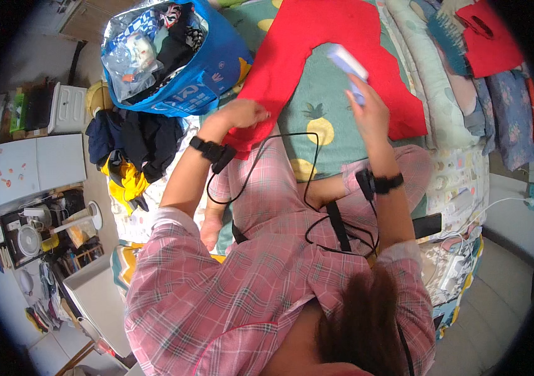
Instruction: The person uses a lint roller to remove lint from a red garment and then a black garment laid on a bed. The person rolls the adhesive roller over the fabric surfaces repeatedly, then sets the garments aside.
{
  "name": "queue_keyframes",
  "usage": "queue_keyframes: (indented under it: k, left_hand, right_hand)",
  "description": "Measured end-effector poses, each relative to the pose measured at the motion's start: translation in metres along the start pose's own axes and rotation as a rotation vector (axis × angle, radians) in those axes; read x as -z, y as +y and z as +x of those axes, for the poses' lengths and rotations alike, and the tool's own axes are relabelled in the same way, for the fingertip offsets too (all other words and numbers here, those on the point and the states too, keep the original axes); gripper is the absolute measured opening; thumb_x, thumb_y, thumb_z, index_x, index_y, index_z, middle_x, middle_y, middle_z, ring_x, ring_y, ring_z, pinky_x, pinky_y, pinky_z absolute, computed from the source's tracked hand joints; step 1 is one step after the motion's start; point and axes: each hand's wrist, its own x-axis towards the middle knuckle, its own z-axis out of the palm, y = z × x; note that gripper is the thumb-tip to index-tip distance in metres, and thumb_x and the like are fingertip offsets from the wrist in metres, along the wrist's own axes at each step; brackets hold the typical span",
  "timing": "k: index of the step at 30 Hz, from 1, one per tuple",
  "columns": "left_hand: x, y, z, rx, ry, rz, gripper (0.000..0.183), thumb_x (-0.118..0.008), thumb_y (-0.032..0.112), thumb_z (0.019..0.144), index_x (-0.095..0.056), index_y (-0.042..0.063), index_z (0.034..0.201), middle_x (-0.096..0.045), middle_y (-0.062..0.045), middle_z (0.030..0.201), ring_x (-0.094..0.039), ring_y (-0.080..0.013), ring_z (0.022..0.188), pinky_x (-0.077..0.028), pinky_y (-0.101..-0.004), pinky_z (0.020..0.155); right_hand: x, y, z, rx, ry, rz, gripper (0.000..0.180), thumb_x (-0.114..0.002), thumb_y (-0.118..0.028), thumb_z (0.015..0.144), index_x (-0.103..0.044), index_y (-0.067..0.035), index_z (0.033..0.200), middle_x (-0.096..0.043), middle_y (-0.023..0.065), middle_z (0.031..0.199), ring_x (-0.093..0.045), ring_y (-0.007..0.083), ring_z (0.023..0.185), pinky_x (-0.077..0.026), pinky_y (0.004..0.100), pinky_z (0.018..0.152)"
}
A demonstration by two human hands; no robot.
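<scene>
A pair of red trousers [337, 21] is spread on a green blanket [295, 113] with a pineapple print, its two legs reaching towards me. Over the left trouser leg, near its end, is my left hand [245, 113] with curled fingers; whether it grips the cloth cannot be seen. My right hand [372, 110] holds a lavender-and-white handheld tool [349, 63], perhaps a lint brush, by its handle. The tool's wide white head points up and left, at the gap between the legs and beside the right one. It looks slightly blurred.
A blue bag [187, 94] full of clothes stands at upper left, with dark and yellow clothes [130, 150] below it. Folded bedding [454, 94] and another red garment [492, 42] lie right. Black cables [267, 136] run from my wrist straps. A phone [427, 225] lies near my right elbow.
</scene>
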Motion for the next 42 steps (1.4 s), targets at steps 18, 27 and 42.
queue_keyframes:
  k: [18, 27, 42]
  left_hand:
    - [-0.033, -0.077, 0.138, 0.131, -0.262, 0.038, 0.061, -0.040, 0.068, 0.094, -0.057, 0.029, 0.138, -0.050, -0.008, 0.147, -0.041, -0.0326, 0.139, -0.034, -0.0453, 0.113]
    - [-0.028, -0.054, 0.128, 0.239, -0.239, 0.110, 0.063, -0.042, 0.069, 0.091, -0.061, 0.028, 0.134, -0.023, -0.020, 0.160, -0.023, -0.0404, 0.147, -0.005, -0.0728, 0.112]
    - [-0.001, 0.022, 0.273, 0.279, 0.902, -0.001, 0.068, -0.053, 0.047, 0.093, -0.038, 0.009, 0.147, -0.029, -0.016, 0.157, -0.028, -0.0306, 0.145, -0.023, -0.0620, 0.113]
  right_hand:
    - [-0.226, 0.004, 0.149, -0.219, -0.815, 0.094, 0.042, -0.064, -0.040, 0.091, -0.069, 0.001, 0.097, -0.070, 0.0176, 0.077, -0.070, 0.0297, 0.072, -0.055, 0.0429, 0.070]
    - [-0.223, 0.127, 0.278, -0.168, -0.402, 0.015, 0.039, -0.067, -0.041, 0.092, -0.068, -0.002, 0.087, -0.065, 0.0083, 0.061, -0.062, 0.0156, 0.052, -0.050, 0.0315, 0.051]
    - [-0.161, 0.194, 0.313, -0.366, -0.398, 0.559, 0.042, -0.065, -0.045, 0.093, -0.066, -0.005, 0.081, -0.066, 0.0048, 0.063, -0.056, 0.0097, 0.048, -0.044, 0.0251, 0.044]
